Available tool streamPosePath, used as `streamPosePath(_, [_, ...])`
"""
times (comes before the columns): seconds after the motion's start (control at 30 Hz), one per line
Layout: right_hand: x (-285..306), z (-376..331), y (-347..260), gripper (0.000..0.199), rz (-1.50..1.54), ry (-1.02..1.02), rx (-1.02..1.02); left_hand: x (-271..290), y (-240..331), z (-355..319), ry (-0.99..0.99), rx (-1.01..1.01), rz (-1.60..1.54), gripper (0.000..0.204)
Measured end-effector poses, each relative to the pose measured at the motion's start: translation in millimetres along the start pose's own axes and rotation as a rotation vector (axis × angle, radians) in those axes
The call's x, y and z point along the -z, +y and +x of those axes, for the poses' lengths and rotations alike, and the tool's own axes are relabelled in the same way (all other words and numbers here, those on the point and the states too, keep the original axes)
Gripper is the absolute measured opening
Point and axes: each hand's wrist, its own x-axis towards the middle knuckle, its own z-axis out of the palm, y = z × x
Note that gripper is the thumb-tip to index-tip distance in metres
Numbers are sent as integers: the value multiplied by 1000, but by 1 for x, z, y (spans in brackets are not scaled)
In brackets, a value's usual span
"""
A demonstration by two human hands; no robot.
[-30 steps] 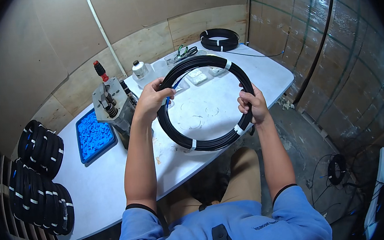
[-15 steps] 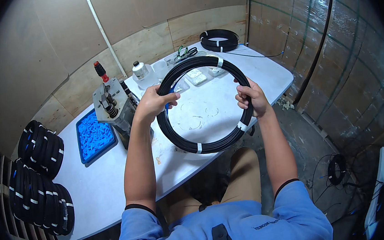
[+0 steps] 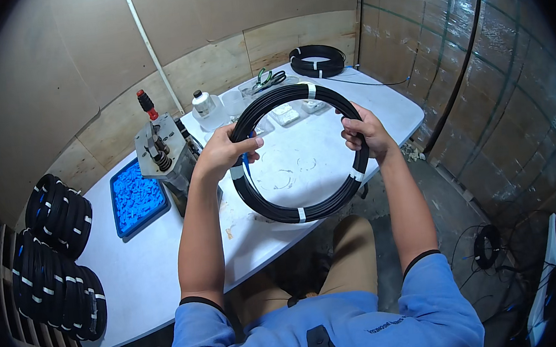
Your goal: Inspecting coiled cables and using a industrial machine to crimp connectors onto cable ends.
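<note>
Both my hands hold up a coil of black cable (image 3: pixel 273 208) above the front part of the white table. White tape bands tie it at several places around the ring. My left hand (image 3: pixel 223 153) is closed around its left side, with the thumb lying over the inner edge. A short blue piece (image 3: pixel 245 161) shows inside the ring just beneath that thumb. On the opposite side, my right hand (image 3: pixel 368 134) grips the coil with curled fingers.
On the table (image 3: pixel 134 272) are a metal hand press (image 3: pixel 163 150), a tray of small blue pieces (image 3: pixel 136 199), a white bottle (image 3: pixel 202 103), pliers (image 3: pixel 266 80) and another black coil (image 3: pixel 317 59). Stacked coils (image 3: pixel 59 285) stand at the left. A cable coil (image 3: pixel 487 246) lies at lower right.
The coil has turned slightly counterclockwise: its top band shifted left and its bottom band right. Another white band now shows below my left hand. Both hands keep their hold.
</note>
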Motion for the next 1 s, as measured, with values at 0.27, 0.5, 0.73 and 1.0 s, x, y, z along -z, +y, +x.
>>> streamPosePath(0.27, [-2, 15, -17, 42, -92, -103, -55, -12, 14, 0, -11, -42, 32, 29])
streamPosePath(0.5, [13, 35, -26, 45, -292, -103, 156, -14, 5, -6, 40, -77, -286, 20])
streamPosePath(0.73, [-18, -9, 46, 46, 163, 255, 272, 1, -25, -16, 235, -171, -599, 22])
streamPosePath(1.0, [-61, -3, 55, 23, 217, 471, 295, -1, -53, -7, 295, -126, -707, 21])
